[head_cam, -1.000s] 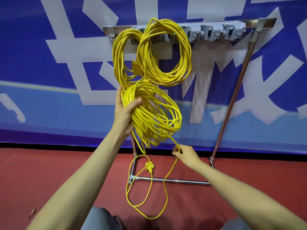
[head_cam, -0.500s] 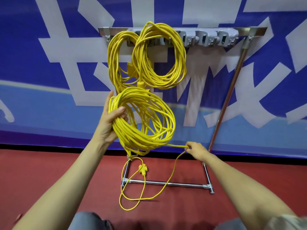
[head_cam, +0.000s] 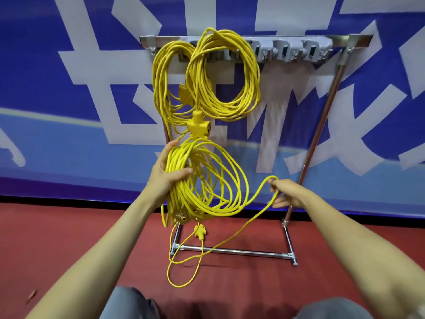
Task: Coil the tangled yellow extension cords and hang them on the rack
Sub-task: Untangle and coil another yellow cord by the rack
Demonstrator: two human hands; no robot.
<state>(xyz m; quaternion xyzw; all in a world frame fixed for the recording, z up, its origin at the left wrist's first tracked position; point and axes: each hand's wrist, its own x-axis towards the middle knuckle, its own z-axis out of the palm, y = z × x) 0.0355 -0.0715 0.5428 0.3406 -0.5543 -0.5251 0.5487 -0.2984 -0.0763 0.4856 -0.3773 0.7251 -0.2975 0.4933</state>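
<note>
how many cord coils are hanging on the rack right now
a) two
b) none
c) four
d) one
a: a narrow coil and a rounder coil hang from the rack, while the left hand holds a third coil below them, not yet hung.

The rack [head_cam: 322, 118] stands on the floor [head_cam: 69, 238] before a banner [head_cam: 69, 88]. Two coiled extension cords hang from its hook strip [head_cam: 289, 50]: the left coil [head_cam: 161, 84] at the strip's left end, the right coil [head_cam: 250, 72] beside and overlapping it. A socket block [head_cam: 198, 128] dangles below them. Under it, before the rack's left post, the left hand [head_cam: 164, 178] holds a third coil [head_cam: 179, 194]. Its loose strand [head_cam: 255, 196] runs right to the right hand [head_cam: 287, 192], near the right post, then down across the base bar to loop on the floor, with the plug [head_cam: 200, 231] near the rack's left foot
</note>
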